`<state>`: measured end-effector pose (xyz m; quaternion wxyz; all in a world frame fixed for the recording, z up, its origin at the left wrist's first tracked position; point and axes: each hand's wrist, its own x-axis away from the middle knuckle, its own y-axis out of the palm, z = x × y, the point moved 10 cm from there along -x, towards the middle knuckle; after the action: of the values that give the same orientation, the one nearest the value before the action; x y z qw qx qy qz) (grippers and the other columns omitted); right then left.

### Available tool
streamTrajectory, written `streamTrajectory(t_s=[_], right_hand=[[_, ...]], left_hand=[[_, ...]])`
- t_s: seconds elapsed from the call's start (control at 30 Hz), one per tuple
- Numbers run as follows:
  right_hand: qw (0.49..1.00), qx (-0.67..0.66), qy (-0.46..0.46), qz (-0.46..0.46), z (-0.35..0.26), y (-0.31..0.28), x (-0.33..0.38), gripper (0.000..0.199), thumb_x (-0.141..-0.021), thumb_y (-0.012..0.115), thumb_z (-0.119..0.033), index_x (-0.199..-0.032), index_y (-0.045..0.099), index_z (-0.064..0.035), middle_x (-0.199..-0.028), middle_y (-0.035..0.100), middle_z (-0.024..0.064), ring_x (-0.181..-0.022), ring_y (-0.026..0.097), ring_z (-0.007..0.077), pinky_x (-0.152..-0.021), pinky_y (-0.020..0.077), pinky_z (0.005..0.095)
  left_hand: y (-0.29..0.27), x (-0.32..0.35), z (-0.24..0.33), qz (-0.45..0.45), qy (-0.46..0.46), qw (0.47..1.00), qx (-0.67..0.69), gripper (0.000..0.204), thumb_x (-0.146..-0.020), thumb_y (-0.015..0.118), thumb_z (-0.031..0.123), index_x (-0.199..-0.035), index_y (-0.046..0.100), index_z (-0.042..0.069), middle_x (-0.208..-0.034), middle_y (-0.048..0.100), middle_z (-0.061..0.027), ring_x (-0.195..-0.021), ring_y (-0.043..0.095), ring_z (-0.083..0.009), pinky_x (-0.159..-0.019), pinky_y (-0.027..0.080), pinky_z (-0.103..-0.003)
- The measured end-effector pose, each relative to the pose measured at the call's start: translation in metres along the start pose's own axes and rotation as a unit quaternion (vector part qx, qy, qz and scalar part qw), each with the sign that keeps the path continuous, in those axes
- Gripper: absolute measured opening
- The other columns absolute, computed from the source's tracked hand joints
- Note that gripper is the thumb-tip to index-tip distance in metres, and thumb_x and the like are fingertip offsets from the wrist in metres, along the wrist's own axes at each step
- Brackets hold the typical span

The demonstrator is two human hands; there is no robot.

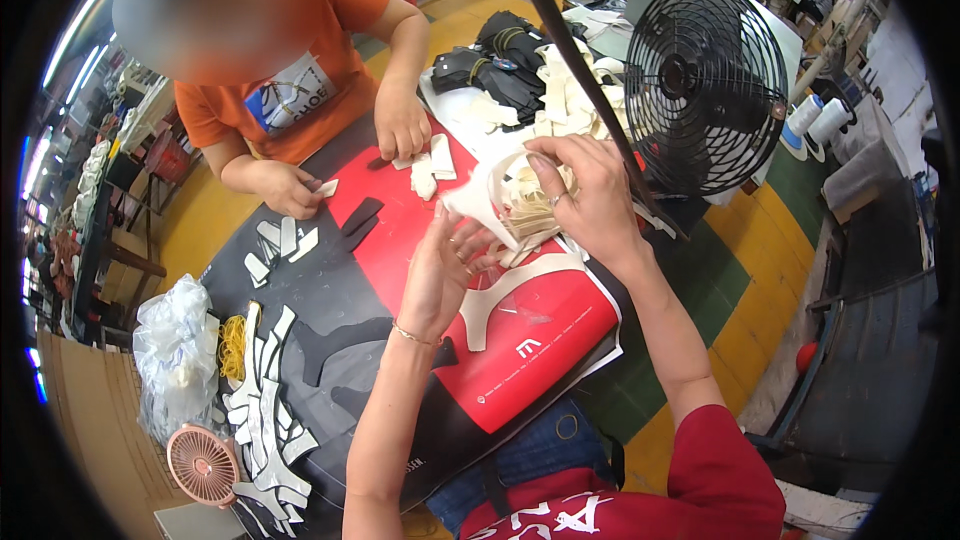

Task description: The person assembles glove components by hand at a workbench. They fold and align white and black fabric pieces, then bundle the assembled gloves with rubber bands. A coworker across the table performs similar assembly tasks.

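A white, forked cut piece (478,202) is held up between my hands above the red part of the mat. My right hand (590,190), with a ring on it, pinches the curved upper end of it. My left hand (445,265) has its palm turned up, with thumb and fingers at the forked end. Just below lies a cream Y-shaped piece (485,305) on the mat, partly under some clear film. Behind my hands sits a pile of cream strips (535,195), partly hidden by the right hand.
Across the table, a person in orange (340,10) handles small white pieces (425,175). A black fan (690,90) stands at the right behind a dark pole (570,40). Black cut pieces (340,340), white strips (265,420), a plastic bag (175,350) and a small pink fan (203,465) lie leftward.
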<state>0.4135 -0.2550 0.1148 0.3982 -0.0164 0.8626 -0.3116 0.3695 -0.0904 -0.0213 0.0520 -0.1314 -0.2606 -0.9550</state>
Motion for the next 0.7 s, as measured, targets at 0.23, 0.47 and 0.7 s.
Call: streamTrajectory(t_s=[0.23,0.47,0.7], right_hand=[[0.963,-0.197,0.174,-0.058,0.017,0.014,0.033,0.016,-0.093,0.063,-0.009,-0.103,0.067,0.0034,-0.089,0.069,0.0089,-0.086,0.064,0.0131,-0.078,0.0505,0.0286],[0.962,-0.251,-0.051,-0.095,-0.048,-0.010,0.057,0.021,-0.082,0.073,-0.005,-0.103,0.070,-0.0064,-0.105,0.068,0.0125,-0.094,0.068,0.0280,-0.081,0.0545,0.0352],[0.965,-0.203,-0.138,-0.096,-0.075,-0.014,0.084,0.017,-0.075,0.080,-0.010,-0.089,0.070,-0.0103,-0.106,0.068,0.0124,-0.097,0.066,0.0299,-0.082,0.0548,0.0393]], left_hand=[[0.004,0.003,-0.038,-0.082,-0.128,0.971,0.187,0.044,-0.105,0.040,0.042,-0.129,0.050,0.006,-0.125,0.061,-0.0106,-0.100,0.063,-0.0208,-0.077,0.050,-0.033],[0.029,0.056,-0.023,-0.165,-0.004,0.976,0.141,0.064,-0.095,0.059,0.010,-0.153,0.032,0.009,-0.138,0.056,-0.0108,-0.125,0.055,-0.0214,-0.098,0.050,-0.035],[0.010,0.091,-0.001,-0.219,0.075,0.968,0.100,0.013,-0.092,0.068,0.010,-0.103,0.062,0.011,-0.140,0.055,-0.0129,-0.120,0.057,-0.0187,-0.096,0.049,-0.034]])
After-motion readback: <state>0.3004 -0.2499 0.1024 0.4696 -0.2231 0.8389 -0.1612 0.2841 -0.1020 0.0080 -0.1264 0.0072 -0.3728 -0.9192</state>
